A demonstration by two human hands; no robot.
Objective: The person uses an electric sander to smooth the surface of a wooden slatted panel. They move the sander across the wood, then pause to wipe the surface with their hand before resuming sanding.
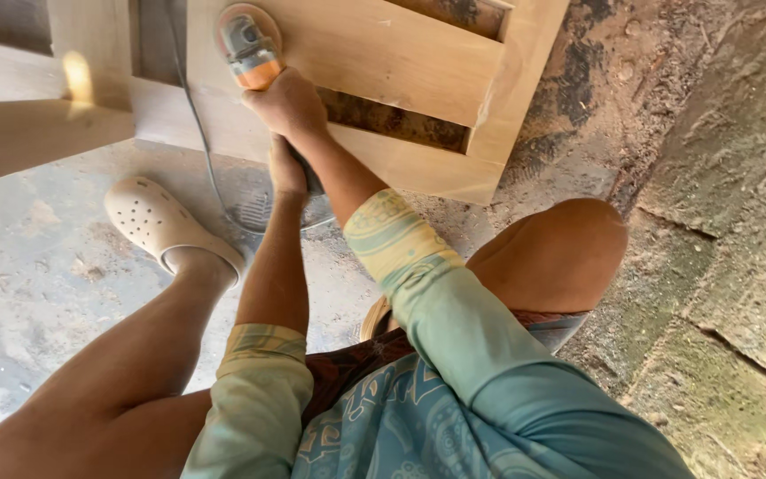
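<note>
My right hand [290, 106] and left hand [287, 170] are both wrapped tight around the sander [250, 49], a heavy, stiff tool best held by its body, pressed onto the frame [383, 62].

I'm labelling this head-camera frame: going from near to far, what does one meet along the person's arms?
Green patterned sleeves → left hand on the grinder's rear handle → right hand on the grinder's body → orange-and-grey grinder → pale wooden frame.
</note>
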